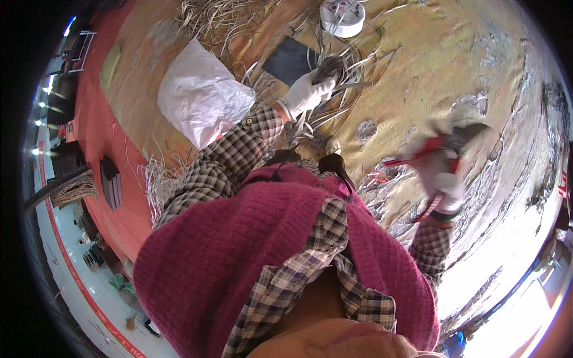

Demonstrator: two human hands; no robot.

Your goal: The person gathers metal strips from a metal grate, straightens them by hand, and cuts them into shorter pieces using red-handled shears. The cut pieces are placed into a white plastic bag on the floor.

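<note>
gripping straw bundle (pixel 332 70), left hand (pixel 305 92) closed; right hand (pixel 440 170) clasping red-handled tool (pixel 418 156); white sack (pixel 200 95) contents hidden.

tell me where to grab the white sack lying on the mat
Take the white sack by its narrower upper end, nearest the loose straw, coming from above. It lies flat and slack on the mat, so the bunched cloth there should pinch more easily than the broad, full lower part.

One head-worn fisheye looks steeply down, close over the person's chest.
</note>
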